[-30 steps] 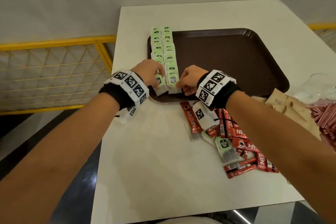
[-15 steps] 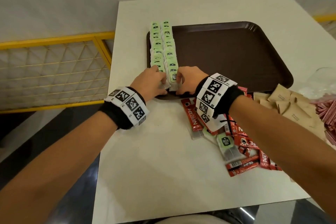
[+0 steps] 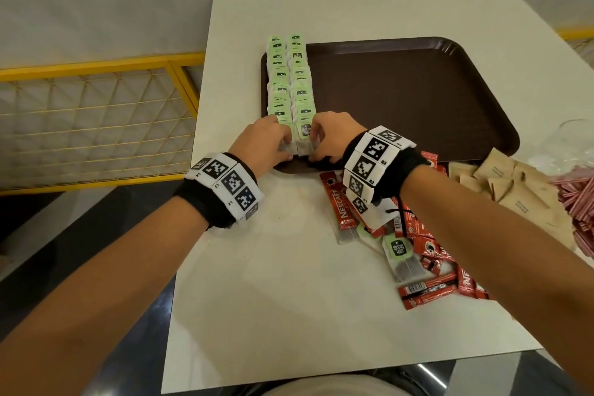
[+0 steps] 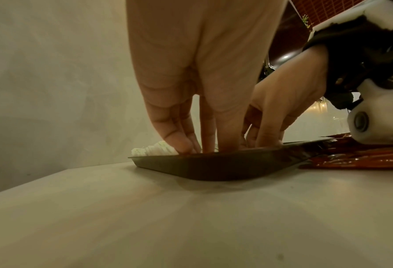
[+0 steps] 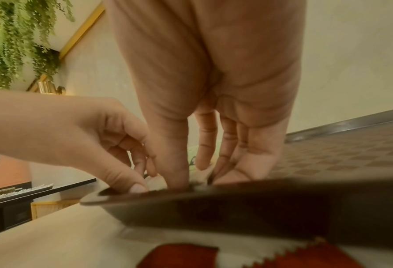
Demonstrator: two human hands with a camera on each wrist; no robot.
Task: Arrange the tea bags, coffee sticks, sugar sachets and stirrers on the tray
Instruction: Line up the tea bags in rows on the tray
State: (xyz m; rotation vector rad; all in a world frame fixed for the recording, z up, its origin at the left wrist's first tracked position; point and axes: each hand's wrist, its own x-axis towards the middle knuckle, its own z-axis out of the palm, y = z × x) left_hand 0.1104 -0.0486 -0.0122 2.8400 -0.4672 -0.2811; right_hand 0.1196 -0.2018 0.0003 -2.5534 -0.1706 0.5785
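Two rows of green tea bags point(image 3: 291, 80) run along the left side of the brown tray point(image 3: 401, 90). Both hands meet at the rows' near end, just inside the near rim. My left hand point(image 3: 283, 145) pinches the nearest bag of the left row, thumb by the rim point(image 5: 133, 188). My right hand point(image 3: 321, 141) pinches the nearest bag of the right row point(image 3: 305, 135), thumb on one side and fingers on the other point(image 5: 197, 174). The tray rim point(image 4: 213, 163) hides the fingertips from the left wrist camera.
On the white table, right of my right wrist, lie red coffee sticks point(image 3: 340, 202) and a loose tea bag point(image 3: 400, 254). Farther right are brown sugar sachets point(image 3: 514, 190), striped stirrers point(image 3: 578, 199) and a glass point(image 3: 575, 145). A yellow railing point(image 3: 96, 119) lines the left edge.
Both hands stayed at the near end of the rows. The nearest tea bags, which hung slanted over the tray rim a second ago, now sit in line inside the tray.
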